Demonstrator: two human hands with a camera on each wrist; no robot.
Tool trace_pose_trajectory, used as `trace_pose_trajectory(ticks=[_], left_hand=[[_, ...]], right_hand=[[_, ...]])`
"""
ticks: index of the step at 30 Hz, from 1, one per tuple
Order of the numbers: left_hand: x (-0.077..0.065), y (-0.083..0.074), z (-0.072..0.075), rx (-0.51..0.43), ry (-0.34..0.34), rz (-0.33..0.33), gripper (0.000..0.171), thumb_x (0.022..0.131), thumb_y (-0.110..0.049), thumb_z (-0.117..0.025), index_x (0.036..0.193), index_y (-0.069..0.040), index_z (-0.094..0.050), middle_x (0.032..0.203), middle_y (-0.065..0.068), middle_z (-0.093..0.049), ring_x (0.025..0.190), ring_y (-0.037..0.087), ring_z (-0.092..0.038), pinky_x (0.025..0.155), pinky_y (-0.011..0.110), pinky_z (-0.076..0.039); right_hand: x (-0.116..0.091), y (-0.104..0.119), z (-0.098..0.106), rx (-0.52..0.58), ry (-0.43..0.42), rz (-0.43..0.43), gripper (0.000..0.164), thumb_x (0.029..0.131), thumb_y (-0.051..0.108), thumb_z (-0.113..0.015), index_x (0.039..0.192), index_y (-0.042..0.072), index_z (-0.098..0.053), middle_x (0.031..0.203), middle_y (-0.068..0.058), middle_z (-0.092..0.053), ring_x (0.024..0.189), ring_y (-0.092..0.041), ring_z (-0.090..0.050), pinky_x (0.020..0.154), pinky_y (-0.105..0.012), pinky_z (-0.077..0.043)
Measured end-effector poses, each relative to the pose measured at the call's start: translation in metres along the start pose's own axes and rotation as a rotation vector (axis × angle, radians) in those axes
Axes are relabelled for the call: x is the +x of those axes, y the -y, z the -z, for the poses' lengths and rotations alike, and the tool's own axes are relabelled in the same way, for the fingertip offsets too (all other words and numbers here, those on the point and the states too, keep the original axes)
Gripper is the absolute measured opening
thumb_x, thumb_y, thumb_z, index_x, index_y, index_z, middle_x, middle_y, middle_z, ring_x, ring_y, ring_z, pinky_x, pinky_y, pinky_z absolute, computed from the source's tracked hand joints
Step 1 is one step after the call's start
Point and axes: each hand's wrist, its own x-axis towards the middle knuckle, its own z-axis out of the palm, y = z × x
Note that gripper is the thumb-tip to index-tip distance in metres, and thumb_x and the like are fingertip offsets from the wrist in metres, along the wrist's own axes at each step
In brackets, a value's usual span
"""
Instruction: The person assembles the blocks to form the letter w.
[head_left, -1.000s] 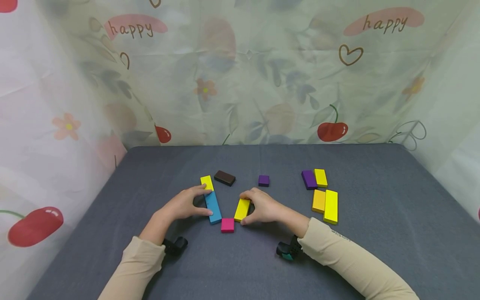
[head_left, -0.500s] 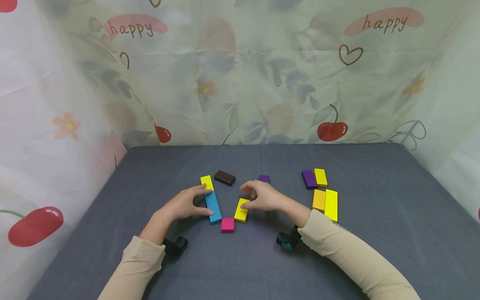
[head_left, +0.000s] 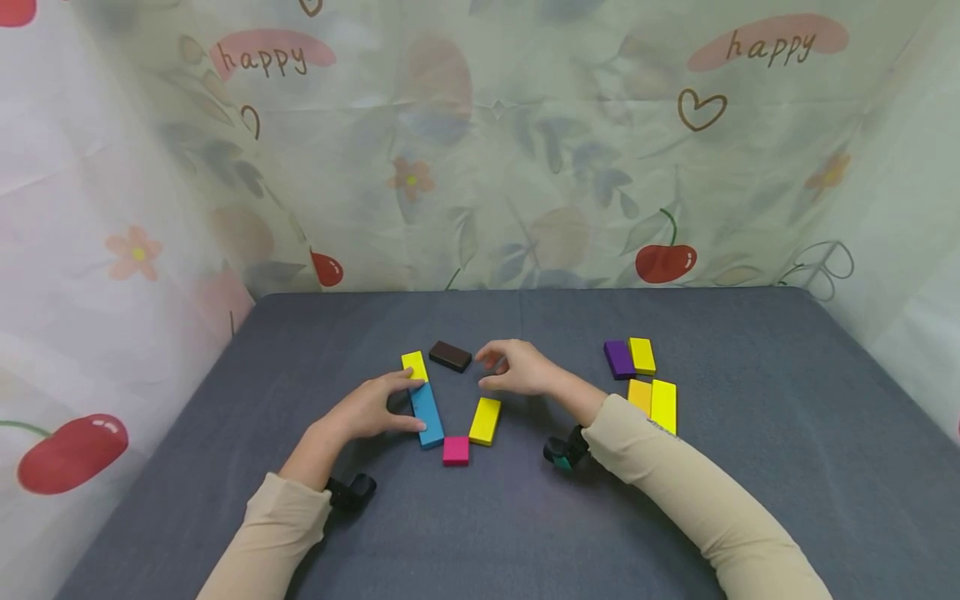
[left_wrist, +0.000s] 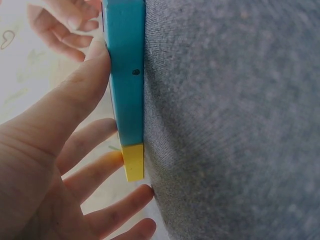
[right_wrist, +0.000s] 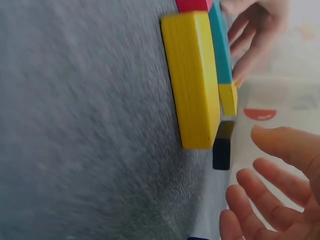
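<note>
My left hand [head_left: 371, 407] touches a row of a blue block [head_left: 427, 416] and a small yellow block [head_left: 414, 364] lying end to end. In the left wrist view its thumb lies against the blue block and a fingertip meets the yellow one, the fingers spread rather than wrapped round. A pink square block [head_left: 455, 451] sits at the near end, between the blue block and a slanted yellow block [head_left: 485, 421]. My right hand [head_left: 521, 367] hovers beyond that yellow block, its fingers loosely bent and holding nothing, close to a dark brown block [head_left: 450, 356].
At the right lie a purple block [head_left: 619, 359], a short yellow block [head_left: 642, 356], an orange block [head_left: 640, 393] and a long yellow block [head_left: 664, 406], partly behind the right sleeve [head_left: 675, 467]. A printed curtain [head_left: 495, 192] stands behind the grey table [head_left: 465, 533].
My right hand has let go of the slanted yellow block and moved away from me, now covering the small purple block in the head view. My left hand has stayed put.
</note>
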Motion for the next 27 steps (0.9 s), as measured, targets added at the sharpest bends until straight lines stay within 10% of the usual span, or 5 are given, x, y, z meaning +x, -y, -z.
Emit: trace_pose_trajectory(ticks=[27], left_hand=[[0.001, 0.003, 0.001, 0.002, 0.003, -0.015, 0.073, 0.077, -0.042, -0.073, 0.137, -0.012, -0.047, 0.150, 0.016, -0.033, 0.138, 0.038, -0.031, 0.108, 0.057, -0.032]], right_hand=[[0.052, -0.005, -0.009, -0.067, -0.052, -0.075, 0.039, 0.083, 0.024, -0.071, 0.116, 0.006, -0.062, 0.110, -0.012, -0.063, 0.097, -0.022, -0.060, 0.082, -0.030, -0.052]])
